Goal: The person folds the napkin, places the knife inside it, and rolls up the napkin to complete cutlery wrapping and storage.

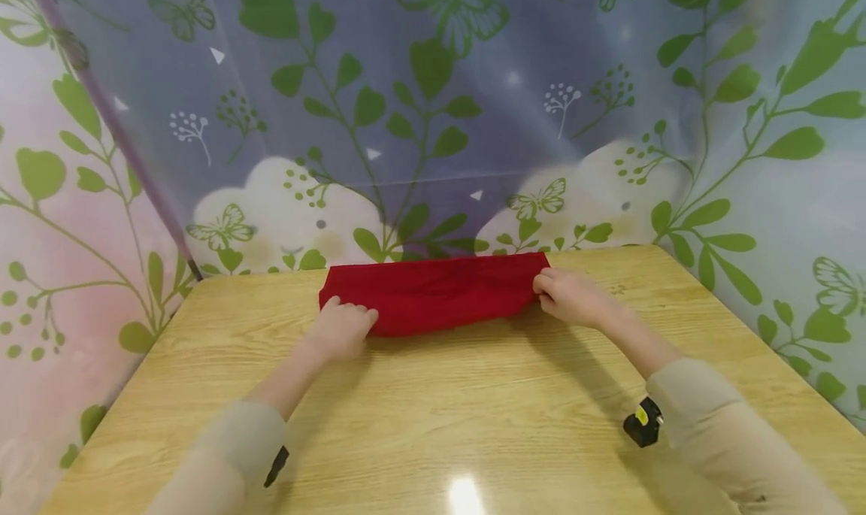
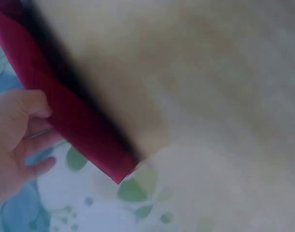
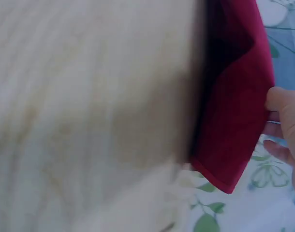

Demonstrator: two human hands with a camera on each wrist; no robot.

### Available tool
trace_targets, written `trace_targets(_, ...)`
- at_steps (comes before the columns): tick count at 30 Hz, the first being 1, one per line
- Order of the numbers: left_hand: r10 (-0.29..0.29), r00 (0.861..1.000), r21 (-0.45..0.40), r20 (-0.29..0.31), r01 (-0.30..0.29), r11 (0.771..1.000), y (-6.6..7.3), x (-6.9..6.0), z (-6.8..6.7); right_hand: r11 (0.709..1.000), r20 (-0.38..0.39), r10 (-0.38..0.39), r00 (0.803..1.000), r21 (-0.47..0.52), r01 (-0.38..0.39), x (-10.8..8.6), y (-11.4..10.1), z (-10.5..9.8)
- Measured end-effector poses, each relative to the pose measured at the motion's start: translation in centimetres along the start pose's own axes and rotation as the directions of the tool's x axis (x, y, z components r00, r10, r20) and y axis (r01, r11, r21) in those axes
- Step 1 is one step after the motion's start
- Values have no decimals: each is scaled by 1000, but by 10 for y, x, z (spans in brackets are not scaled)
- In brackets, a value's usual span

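A piece of red cloth [image 1: 440, 293] stretches between both hands near the far edge of the wooden table. My left hand [image 1: 341, 328] pinches its near left part, thumb against fingers. Toward the right end, my right hand [image 1: 571, 295] pinches the cloth's edge. In the left wrist view the left hand [image 2: 17, 135] grips the rim of the red cloth [image 2: 84, 121], one corner hanging past the fingers. The right wrist view has the right hand [image 3: 287, 125] holding the cloth [image 3: 234, 116] by its edge, with a fold sagging inward. What the cloth's underside touches is hidden.
The light wooden table [image 1: 433, 410] reaches from the front to a patterned curtain [image 1: 433, 124] with leaves and butterflies behind it. A thin pole [image 1: 128, 139] slants down at the left corner. Black wrist devices [image 1: 643, 423] sit by the sleeves.
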State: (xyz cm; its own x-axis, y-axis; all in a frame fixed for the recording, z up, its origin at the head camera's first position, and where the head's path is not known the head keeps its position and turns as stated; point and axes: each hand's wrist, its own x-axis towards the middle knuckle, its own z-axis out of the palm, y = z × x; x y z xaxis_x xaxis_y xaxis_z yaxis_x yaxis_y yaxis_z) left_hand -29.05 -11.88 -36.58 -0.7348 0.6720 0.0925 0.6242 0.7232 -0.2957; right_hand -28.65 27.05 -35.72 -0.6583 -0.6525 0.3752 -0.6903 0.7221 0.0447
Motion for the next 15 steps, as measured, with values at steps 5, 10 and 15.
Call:
trace_targets(5, -39, 974, 74, -222, 56, 996, -16, -1, -23, 978, -237, -149, 960, -176, 109, 8, 5, -6)
trace_targets(10, -43, 946, 107, -321, 82, 991, -28, -5, -36, 955, -347, -218, 912, -269, 126, 15, 7, -9)
trace_targets(15, -3, 816, 167, -578, 122, 978, -37, -3, -43, 933, -499, -265, 825, -348, 89, 24, 5, -17)
